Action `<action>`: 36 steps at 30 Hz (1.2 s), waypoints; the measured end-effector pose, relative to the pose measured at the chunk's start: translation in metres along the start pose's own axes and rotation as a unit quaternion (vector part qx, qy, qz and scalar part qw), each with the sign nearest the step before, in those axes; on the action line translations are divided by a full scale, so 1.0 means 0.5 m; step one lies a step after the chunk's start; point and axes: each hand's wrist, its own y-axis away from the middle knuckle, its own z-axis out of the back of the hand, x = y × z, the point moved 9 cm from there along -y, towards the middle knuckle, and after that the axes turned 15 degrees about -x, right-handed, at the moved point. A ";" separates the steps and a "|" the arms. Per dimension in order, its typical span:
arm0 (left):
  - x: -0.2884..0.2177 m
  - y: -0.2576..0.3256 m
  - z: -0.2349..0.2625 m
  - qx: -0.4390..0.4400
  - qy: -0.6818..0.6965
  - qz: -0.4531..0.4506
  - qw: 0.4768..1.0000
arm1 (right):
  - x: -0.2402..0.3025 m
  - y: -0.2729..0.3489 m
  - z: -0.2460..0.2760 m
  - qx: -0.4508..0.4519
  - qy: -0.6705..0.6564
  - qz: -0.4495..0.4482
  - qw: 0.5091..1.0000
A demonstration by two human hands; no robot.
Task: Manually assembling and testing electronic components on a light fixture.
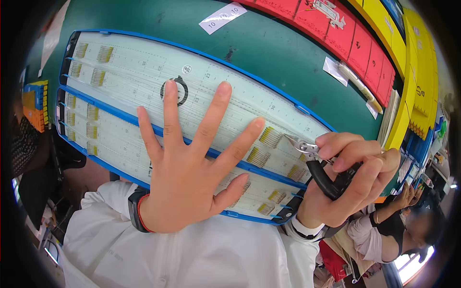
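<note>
A long, flat blue-edged case (144, 62) lies slantwise before me, two pale panels side by side. Rows of thin gold-coloured pins (271, 138) sit in groups near both ends. My left hand (185, 168) is spread over the middle of the case, palm down and holding nothing; its index fingertip is beside one pin group. A black ring shape (185, 91) shows partly behind its fingers. At the case's right end, my right hand (357, 175) grips black-handled nippers (321, 178). Their metal jaws point left, close to the pins; whether they touch any cannot be told.
Beyond the case, a green tabletop (269, 72) carries a white slip (223, 18). Red boxes (355, 53), a marker pen (357, 81) and yellow boxes (408, 96) line the far right. Another person (379, 230) is at the right. An orange-and-blue stack (36, 108) stands far left.
</note>
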 end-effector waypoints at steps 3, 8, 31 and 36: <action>-0.001 0.000 -0.001 -0.001 0.003 -0.002 1.000 | -0.002 0.000 0.000 -0.003 -0.022 -0.001 1.000; 0.001 0.002 0.000 0.005 0.001 0.002 1.000 | -0.001 0.000 -0.006 -0.002 -0.019 -0.011 1.000; 0.001 -0.002 0.005 -0.016 0.022 0.006 1.000 | 0.026 -0.003 0.017 -0.012 -0.035 0.038 0.999; 0.001 -0.001 0.017 -0.041 0.037 -0.007 0.998 | 0.041 -0.053 0.143 -0.083 0.262 0.125 0.953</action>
